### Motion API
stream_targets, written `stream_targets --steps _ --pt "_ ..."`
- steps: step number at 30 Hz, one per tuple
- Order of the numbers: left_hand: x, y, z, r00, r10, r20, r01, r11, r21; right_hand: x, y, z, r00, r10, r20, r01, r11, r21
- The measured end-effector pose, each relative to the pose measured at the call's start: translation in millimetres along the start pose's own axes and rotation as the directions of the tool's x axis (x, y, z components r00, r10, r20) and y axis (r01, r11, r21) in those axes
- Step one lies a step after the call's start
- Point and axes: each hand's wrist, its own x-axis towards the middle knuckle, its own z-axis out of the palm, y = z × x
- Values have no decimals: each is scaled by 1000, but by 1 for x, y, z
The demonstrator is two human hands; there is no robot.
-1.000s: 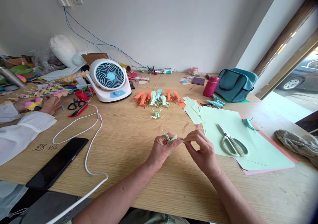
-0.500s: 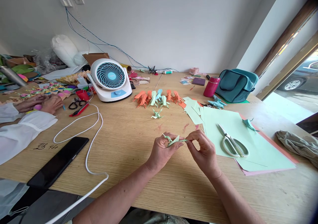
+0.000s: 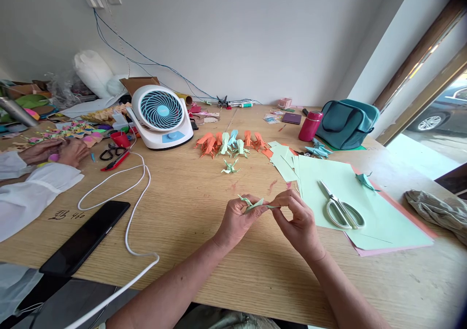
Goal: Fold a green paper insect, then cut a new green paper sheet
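Both my hands meet over the middle of the wooden table (image 3: 204,207), pinching a small folded light-green paper figure (image 3: 254,204). My left hand (image 3: 239,221) grips its body from below. My right hand (image 3: 296,219) pinches its thin right tip between thumb and fingers. Just to the right lie light-green paper sheets (image 3: 350,207) with white-handled scissors (image 3: 341,211) on them. Several finished orange, green and blue folded figures (image 3: 229,144) stand in a row farther back.
A white desk fan (image 3: 160,117) stands back left, its white cable (image 3: 127,207) looping beside a black phone (image 3: 84,238). Another person's hands (image 3: 58,151) work on colourful paper at far left. A pink bottle (image 3: 310,126), teal bag (image 3: 345,123) and grey cloth (image 3: 436,212) sit right.
My hands have barely moved; the green figure has tilted flatter between my fingers. The other person's hands at the left have lowered onto the table.
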Motion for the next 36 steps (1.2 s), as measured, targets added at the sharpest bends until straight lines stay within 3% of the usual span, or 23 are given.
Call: stream_targets --steps 4,13,28,30,33,36 --pt "1 -2 -1 999 49 -22 -48 998 44 -1 1 1 1000 -13 7 13 1000 -12" --pt "0 5 0 995 -102 8 102 991 -87 -3 0 2 998 -52 -27 51 997 -53" --pt "0 5 1 993 -112 36 116 984 -136 -6 -2 4 996 -47 -72 43 998 -50" --pt "0 5 0 998 -67 21 68 995 -74 -6 -2 5 995 -44 -93 39 998 -54" --pt "0 5 -2 993 113 -22 -110 987 119 -4 -2 7 994 28 -110 -32 999 -35" --pt "2 6 -6 949 315 -26 -291 903 316 -1 0 5 982 188 -1 -186 976 112"
